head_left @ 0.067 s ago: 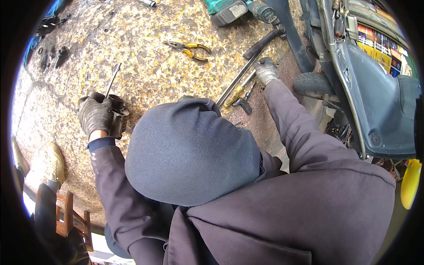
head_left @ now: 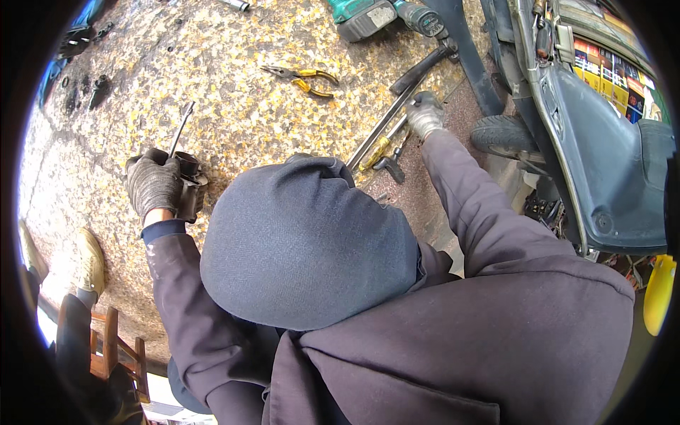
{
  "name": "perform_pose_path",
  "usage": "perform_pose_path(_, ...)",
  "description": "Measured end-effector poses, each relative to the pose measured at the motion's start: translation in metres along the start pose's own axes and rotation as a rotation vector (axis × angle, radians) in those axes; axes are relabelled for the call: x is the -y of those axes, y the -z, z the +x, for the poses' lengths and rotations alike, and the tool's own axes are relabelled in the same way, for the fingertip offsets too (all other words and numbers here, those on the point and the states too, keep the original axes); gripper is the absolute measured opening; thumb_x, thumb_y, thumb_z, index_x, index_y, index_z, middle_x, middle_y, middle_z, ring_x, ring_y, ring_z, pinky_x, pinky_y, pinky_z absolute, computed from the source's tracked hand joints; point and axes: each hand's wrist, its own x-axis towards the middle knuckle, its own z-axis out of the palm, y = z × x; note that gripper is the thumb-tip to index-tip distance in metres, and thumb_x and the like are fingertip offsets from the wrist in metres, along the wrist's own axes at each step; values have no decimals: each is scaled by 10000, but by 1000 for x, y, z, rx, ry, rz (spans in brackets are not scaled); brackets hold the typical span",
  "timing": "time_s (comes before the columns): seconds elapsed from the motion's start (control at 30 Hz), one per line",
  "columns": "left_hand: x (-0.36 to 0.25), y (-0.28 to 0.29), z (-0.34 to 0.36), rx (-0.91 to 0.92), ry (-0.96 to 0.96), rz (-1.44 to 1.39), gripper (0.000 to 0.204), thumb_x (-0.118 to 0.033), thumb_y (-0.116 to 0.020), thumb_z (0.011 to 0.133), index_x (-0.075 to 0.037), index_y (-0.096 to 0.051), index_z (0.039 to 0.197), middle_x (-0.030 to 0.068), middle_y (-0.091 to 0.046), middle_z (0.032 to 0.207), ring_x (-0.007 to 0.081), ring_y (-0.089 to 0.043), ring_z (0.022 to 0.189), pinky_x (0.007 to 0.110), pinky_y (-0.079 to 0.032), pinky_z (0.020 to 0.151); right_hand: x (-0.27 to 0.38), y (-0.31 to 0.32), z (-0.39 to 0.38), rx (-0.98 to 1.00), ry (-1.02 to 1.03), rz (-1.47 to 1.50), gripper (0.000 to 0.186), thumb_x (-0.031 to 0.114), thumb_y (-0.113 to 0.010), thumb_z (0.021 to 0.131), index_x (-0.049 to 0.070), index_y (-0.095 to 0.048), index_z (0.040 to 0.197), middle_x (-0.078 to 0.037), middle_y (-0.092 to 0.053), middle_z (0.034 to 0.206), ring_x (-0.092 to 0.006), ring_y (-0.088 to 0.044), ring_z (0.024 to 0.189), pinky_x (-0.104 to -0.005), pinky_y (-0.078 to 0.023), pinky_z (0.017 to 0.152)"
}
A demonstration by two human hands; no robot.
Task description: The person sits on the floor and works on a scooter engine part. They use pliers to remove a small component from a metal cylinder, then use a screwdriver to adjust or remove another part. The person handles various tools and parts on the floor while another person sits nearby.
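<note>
My left hand [head_left: 156,185], in a dark grey knit glove, is closed around a dark metal part [head_left: 190,202] with a round, cup-like end. A thin metal rod [head_left: 183,127] sticks up from beside its fingers; whether it belongs to the part cannot be told. At the right, my right hand [head_left: 426,115], in a paler grey glove, has its fingers bent over the end of a metal shaft. What they hold is hidden. Beside it lie a long metal bar [head_left: 380,129], a screwdriver with a yellow handle [head_left: 375,154] and a tool with a black T-shaped handle [head_left: 389,168].
Yellow-handled pliers [head_left: 304,76] lie on the speckled floor. Farther back are a green cordless tool [head_left: 365,20] and a hammer [head_left: 423,69]. A grey scooter [head_left: 595,159] stands at the right. Another person's shoe [head_left: 89,258] and a wooden stool [head_left: 108,347] are at the left.
My right hand has shifted slightly to the left, over the end of the shaft. My left hand stays where it was.
</note>
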Motion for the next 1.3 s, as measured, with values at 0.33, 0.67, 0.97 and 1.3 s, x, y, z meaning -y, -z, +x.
perform_pose_path(0.33, -1, -6, -9, -191, -96, 126, 306, -290, -695, 778, -92, -711, 1011, 215, -540, 1201, 359, -542, 1099, 441, -487, 894, 18, -28, -51, 282, 62, 249, 865, 336, -697, 829, 72, -218, 1498, -253, -492, 1368, -345, -499, 1264, -395, -392, 1072)
perform_pose_path(0.67, -15, 14, -34, -237, -95, 30, 153, -202, -695, 771, -75, -726, 851, 158, -557, 1156, 349, -517, 1099, 420, -464, 928, 192, 51, -98, 47, 651, 61, 443, 199, -692, 835, 76, -544, 1233, -156, -546, 1229, -286, -513, 1206, -407, -463, 1008)
perform_pose_path(0.97, 2, 3, -14, -366, -53, 26, 241, -241, -667, 730, -79, -714, 902, 200, -570, 1180, 387, -515, 1110, 435, -463, 932, 108, 280, 7, -1049, 792, 381, 132, 213, -636, 869, 103, -631, 940, -119, -646, 782, -257, -642, 710, -383, -509, 661)
perform_pose_path(1.3, -5, 1, -24, -416, -101, 40, 264, -211, -666, 737, -85, -680, 969, 218, -561, 1176, 377, -537, 1072, 461, -464, 895, -3, 370, 134, -386, 213, -85, 378, 305, -535, 893, 97, -635, 1192, -204, -596, 1253, -319, -570, 1175, -413, -474, 953)
